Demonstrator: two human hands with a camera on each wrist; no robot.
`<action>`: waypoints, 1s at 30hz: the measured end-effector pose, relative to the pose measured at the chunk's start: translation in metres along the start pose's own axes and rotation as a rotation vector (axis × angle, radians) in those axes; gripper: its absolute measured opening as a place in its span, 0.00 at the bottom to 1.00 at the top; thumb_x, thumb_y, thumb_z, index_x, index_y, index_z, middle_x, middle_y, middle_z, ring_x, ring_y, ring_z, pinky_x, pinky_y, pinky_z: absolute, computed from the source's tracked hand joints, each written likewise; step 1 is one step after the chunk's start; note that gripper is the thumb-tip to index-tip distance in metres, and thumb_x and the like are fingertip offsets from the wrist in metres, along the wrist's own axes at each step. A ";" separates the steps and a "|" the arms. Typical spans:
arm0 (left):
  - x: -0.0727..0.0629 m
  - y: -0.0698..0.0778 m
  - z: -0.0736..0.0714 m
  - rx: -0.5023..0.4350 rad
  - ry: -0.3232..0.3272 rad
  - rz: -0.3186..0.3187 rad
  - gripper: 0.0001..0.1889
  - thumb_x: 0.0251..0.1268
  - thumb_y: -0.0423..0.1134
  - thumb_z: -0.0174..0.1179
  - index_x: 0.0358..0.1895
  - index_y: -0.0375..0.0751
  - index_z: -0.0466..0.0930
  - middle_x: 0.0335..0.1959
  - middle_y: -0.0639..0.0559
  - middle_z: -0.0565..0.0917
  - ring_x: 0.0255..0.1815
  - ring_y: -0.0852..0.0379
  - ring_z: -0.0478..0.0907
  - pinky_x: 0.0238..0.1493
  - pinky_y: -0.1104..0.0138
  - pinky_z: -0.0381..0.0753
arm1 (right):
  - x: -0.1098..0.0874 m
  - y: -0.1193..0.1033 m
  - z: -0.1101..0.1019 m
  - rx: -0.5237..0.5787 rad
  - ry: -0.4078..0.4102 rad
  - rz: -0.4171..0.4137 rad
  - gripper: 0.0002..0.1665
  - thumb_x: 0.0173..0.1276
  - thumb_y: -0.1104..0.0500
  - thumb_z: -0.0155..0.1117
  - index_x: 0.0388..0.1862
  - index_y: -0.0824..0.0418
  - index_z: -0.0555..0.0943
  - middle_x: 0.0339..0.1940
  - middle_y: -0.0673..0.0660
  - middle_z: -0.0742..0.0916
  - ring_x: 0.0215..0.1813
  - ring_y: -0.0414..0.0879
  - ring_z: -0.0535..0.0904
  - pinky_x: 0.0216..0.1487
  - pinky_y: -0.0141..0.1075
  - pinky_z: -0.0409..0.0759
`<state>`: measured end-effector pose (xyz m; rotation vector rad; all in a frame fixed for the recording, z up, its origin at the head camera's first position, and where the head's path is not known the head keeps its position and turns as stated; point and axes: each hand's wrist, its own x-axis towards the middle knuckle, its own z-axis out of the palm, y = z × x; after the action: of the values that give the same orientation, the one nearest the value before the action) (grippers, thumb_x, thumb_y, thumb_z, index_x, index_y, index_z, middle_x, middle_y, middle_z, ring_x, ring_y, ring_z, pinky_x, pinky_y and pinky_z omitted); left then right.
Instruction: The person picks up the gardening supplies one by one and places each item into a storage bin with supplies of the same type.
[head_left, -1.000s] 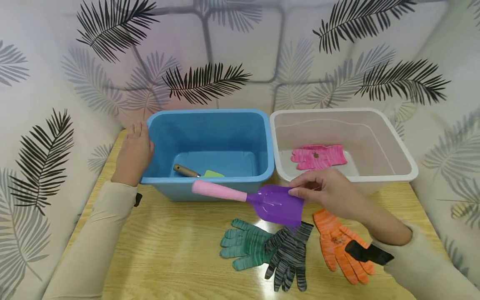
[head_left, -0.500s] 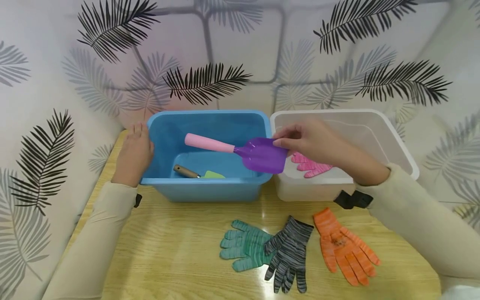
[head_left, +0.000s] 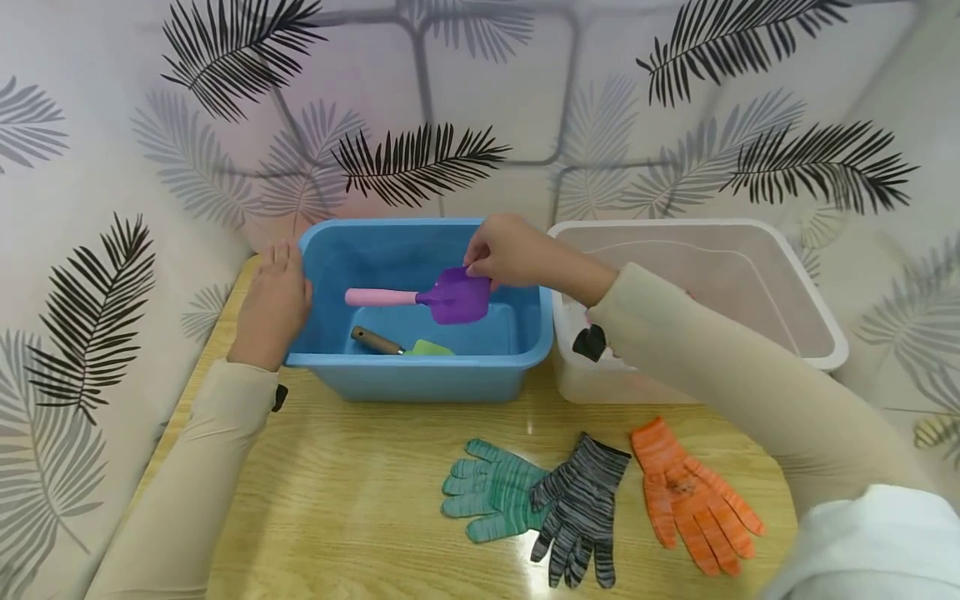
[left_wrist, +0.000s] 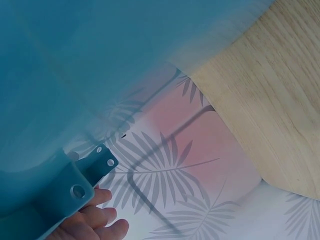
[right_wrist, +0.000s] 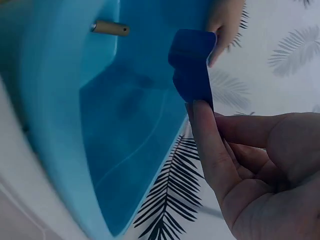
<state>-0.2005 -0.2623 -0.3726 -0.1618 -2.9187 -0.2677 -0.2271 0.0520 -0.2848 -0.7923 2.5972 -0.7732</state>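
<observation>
Now the right hand [head_left: 504, 250] pinches the blade edge of the purple toy shovel [head_left: 431, 298] and holds it inside the blue bin [head_left: 420, 371], pink handle pointing left, just above the wooden-handled green trowel [head_left: 397, 344] on the bin floor; no writing or brand shows on anything. Half a second ago the shovel hung over the bin's right rim, and a second ago out over the table [head_left: 337, 492] by the gloves. Meanwhile the left hand [head_left: 272, 304] stays pressed, fingers straight, against the bin's left wall.
</observation>
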 end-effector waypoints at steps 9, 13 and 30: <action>0.000 -0.003 0.000 0.004 -0.012 -0.012 0.28 0.69 0.32 0.45 0.67 0.19 0.50 0.67 0.25 0.55 0.69 0.33 0.48 0.66 0.47 0.50 | 0.047 -0.022 0.013 -0.190 -0.061 0.031 0.08 0.64 0.66 0.59 0.39 0.67 0.83 0.36 0.60 0.85 0.29 0.45 0.84 0.28 0.28 0.79; -0.001 -0.002 0.000 0.008 -0.002 -0.001 0.28 0.68 0.31 0.46 0.66 0.18 0.51 0.66 0.25 0.57 0.69 0.33 0.49 0.66 0.47 0.52 | 0.065 -0.027 0.021 -0.202 -0.077 0.055 0.06 0.65 0.66 0.58 0.37 0.68 0.81 0.36 0.60 0.84 0.29 0.45 0.84 0.26 0.27 0.79; -0.001 -0.003 0.003 -0.015 0.014 0.003 0.28 0.68 0.31 0.45 0.67 0.19 0.51 0.66 0.26 0.57 0.69 0.34 0.49 0.67 0.48 0.50 | 0.109 -0.004 0.053 -0.142 -0.094 0.265 0.06 0.66 0.67 0.54 0.41 0.66 0.75 0.37 0.59 0.83 0.30 0.46 0.84 0.27 0.30 0.81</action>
<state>-0.2001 -0.2648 -0.3758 -0.1659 -2.9028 -0.2895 -0.2892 -0.0367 -0.3397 -0.4923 2.6215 -0.4690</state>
